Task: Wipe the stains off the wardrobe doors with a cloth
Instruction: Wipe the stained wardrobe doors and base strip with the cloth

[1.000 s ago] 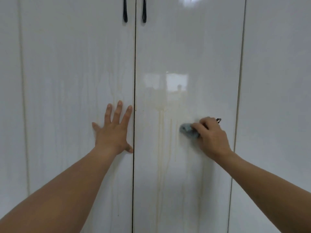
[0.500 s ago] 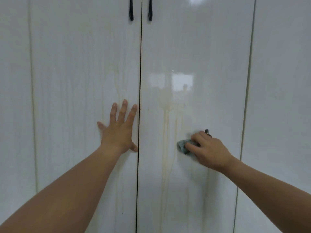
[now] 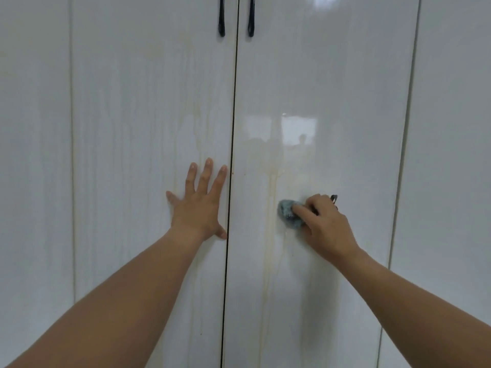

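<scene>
Grey cloth point(image 3: 289, 215) in right hand point(image 3: 326, 225), right of stain point(image 3: 269, 251)

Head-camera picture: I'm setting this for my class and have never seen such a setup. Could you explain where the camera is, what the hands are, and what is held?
No machine here: a person wears one camera on the head, looking forward and down, so you see their own bare arms. The left hand presses flat, fingers spread, on the left wardrobe door. The right hand grips a small blue-grey cloth against the right wardrobe door, beside yellowish drip stains running down it. Two black handles show at the top.
</scene>
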Tool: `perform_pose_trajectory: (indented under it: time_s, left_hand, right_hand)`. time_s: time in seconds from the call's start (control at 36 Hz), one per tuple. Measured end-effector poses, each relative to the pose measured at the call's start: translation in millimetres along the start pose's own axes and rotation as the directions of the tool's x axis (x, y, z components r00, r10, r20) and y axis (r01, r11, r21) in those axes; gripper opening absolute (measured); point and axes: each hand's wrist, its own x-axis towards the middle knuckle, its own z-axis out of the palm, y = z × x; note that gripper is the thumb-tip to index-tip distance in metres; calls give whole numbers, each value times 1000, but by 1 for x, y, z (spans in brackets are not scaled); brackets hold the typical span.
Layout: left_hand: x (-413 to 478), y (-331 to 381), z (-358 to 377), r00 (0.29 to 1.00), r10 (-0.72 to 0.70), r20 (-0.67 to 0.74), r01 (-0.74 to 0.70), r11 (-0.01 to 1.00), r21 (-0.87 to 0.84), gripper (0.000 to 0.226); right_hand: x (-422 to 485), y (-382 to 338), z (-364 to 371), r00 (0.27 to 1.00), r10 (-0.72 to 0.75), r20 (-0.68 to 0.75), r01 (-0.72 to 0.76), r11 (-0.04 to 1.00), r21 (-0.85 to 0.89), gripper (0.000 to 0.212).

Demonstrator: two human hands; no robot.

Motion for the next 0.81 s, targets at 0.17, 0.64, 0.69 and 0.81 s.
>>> perform_pose_trajectory:
  time_s: [0.17,0.64,0.69,0.81]
  left_hand:
    - [1,1,1,1000,-4,7,4,1000,-7,165]
    - [3,-1,5,1000,-3,-3,3,1000,-17,164]
    - [3,-1,4,1000,-1,-1,1,1000,-13,164]
    - [4,-2,5,1000,-1,-10,1,1000,-5,164]
  right_hand:
    - [64,9,-28,710,636,-302,-545,768,336,31]
    - [68,-2,-9,787,536,-305,-449,837,311,36]
    - [87,-2,-16,673,660,-335,-540,747,387,35]
    - [95,-14,-6,692,642,-330,-560,766,314,37]
